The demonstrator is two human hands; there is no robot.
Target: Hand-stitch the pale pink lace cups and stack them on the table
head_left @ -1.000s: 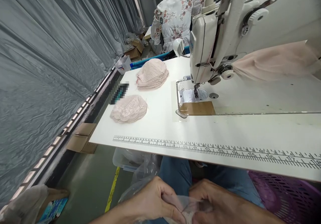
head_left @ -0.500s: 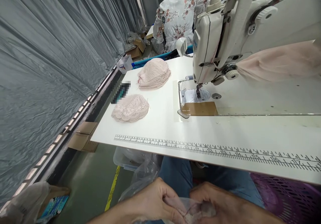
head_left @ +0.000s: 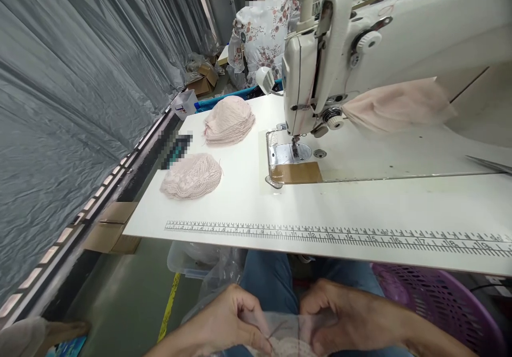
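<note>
Low in front of my lap, my left hand pinches the left side of a small sheer, lace-edged fabric piece. My right hand grips the other side of it, thumb and fingers pressed together. The piece is stretched between both hands, its lower part cut off by the picture's edge. On the sewing table above lie a stack of pale pink, cup-shaped fabric pieces and, closer, some flatter pale lace pieces. Both are apart from my hands.
A white sewing machine stands on the table, pink cloth hanging beside its head. A pointed metal tool lies at right. Below are a purple basket and a clear plastic box. A person sits beyond.
The view has turned to the right, so the table and machine sit further left and the metal tool shows. My hands have risen slightly, still holding the fabric, with more of its lace edge visible.
</note>
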